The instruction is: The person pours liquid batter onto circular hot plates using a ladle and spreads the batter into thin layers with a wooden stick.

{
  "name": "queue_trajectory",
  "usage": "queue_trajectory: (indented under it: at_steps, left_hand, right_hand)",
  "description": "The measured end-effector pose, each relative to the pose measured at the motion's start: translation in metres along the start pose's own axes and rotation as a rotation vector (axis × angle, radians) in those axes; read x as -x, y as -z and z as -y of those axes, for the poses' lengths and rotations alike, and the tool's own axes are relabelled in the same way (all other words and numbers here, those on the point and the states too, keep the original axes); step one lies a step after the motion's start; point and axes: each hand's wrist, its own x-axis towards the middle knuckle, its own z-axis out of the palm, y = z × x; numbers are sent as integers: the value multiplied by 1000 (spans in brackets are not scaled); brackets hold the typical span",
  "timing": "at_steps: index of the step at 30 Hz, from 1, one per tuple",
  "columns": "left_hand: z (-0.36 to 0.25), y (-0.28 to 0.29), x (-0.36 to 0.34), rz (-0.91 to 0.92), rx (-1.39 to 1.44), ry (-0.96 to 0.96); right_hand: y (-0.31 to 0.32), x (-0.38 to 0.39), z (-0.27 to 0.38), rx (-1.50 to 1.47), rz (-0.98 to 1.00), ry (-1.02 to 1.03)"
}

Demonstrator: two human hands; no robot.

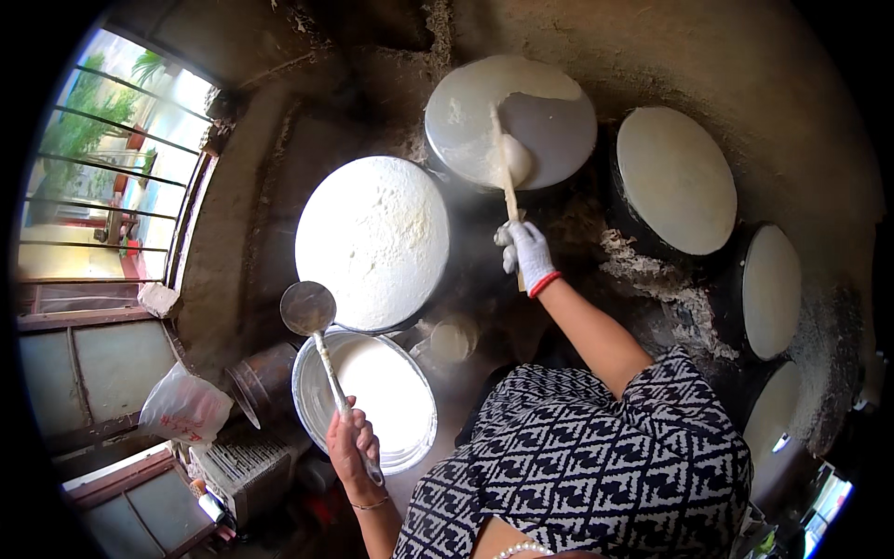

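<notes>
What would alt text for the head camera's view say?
A person's gloved right hand holds a long-handled tool over a round vat with a part-pale, part-grey surface; the bare left hand holds a metal ladle near a tub of white liquid. More pale-topped vats stand around; a barred window is at left.

The right arm (596, 324) is stretched forward, with the gloved right hand (529, 250) closed firmly; the left forearm (376, 527) is held nearer the body, with the bare left hand (351, 443) curled into a grip
</notes>
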Motion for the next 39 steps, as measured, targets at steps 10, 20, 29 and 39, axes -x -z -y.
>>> queue_trajectory:
  at_steps: [10, 20, 29, 39]
  left_hand:
    - [-8, 12, -9, 140, -25, -9]
    - [-4, -19, -14, 216, -69, 22]
    - [12, -69, -7, 187, -121, 13]
    - [30, -112, 4, 190, -92, 14]
  right_hand:
    - [-16, -6, -13, 1081, -254, 566]
    - [14, 7, 20, 1281, -143, 675]
    - [106, -30, 87, 1277, -307, 603]
    - [141, -25, 123, 1411, -200, 560]
